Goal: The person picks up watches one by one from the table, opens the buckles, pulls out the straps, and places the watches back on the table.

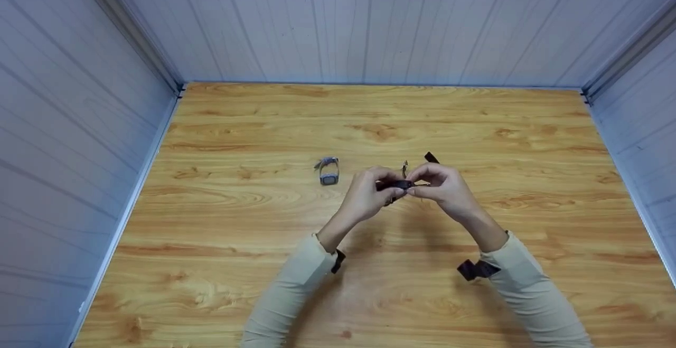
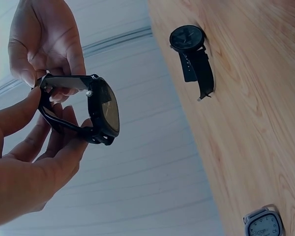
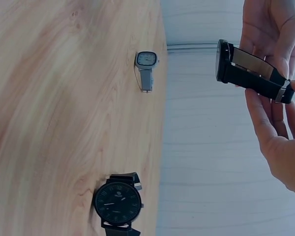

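Between both hands a black wristwatch is held above the table, its strap bent into a loop. My left hand pinches the strap with the thumb, its other fingers under the band. From the other side, my right hand pinches the strap near its metal buckle. In the left wrist view the round case faces away from the hands. A second black watch with a round dial lies on the table; the hands partly hide it in the head view.
To the left of the hands a small grey watch with a squarish face lies on the wood-grain table. Pale panel walls stand at the back and on both sides.
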Tool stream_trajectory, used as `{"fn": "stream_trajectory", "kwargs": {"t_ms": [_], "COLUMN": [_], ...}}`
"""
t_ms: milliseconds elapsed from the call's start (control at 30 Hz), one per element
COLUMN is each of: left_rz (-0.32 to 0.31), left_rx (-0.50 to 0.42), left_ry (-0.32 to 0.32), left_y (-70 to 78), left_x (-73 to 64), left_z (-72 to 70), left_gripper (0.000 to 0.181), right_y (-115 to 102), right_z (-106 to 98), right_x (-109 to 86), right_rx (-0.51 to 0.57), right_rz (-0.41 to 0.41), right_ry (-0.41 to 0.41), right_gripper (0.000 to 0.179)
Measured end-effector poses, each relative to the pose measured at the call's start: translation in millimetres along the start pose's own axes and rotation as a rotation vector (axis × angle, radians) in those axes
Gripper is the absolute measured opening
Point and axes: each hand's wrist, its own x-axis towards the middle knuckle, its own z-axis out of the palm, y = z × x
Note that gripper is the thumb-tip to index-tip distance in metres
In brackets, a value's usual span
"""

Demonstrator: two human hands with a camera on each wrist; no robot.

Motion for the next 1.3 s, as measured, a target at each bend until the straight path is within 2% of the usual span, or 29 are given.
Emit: {"fn": "stream_trajectory", "kwargs": {"t_ms": [100,300,433,600,733,933,1100,1300], "left_rz": [-0.025,-0.023,-0.002,-0.004,-0.017,-0.027,-0.073,-0.095], "left_rx": [-0.033,0.002,0.002,-0.028,-0.046,-0.044,-0.082,-0.132], "left_ry": [0.007,0.018,0.021,0.016,0.014,0.019,0.028,0.031], "left_y": [0.2,3.4,2.2,1.1,0.7,0.1,-2.5,-5.0], "left_x": [0.3,-0.7,-0.4,-0.3,-0.2,0.3,1.5,2.2], "left_z": [0.1,-0.3,1.3,2.7,3.0,2.2,1.4,1.1], "left_gripper": [0.013,0.014,0.013,0.013,0.012,0.012,0.013,0.013], "right_y": [-4.8,-13.0,-12.1,-6.4,-2.9,-0.6,1.8,5.9], "right_z": [0.4,0.2,-0.4,-0.8,-0.9,-1.2,-1.7,-3.0], "right_x": [0.4,1.1,1.0,1.2,1.3,0.8,0.9,1.6], "right_rx": [-0.027,-0.062,-0.101,-0.121,-0.105,-0.088,-0.059,0.017], "right_rz": [0.029,0.073,0.060,-0.007,-0.043,-0.041,-0.035,-0.046], "right_ry": [-0.008,-0.058,-0.067,-0.051,-0.032,0.007,0.040,0.028], "right_gripper": [0.015,0.020,0.021,0.018,0.018,0.017,0.015,0.013]}}
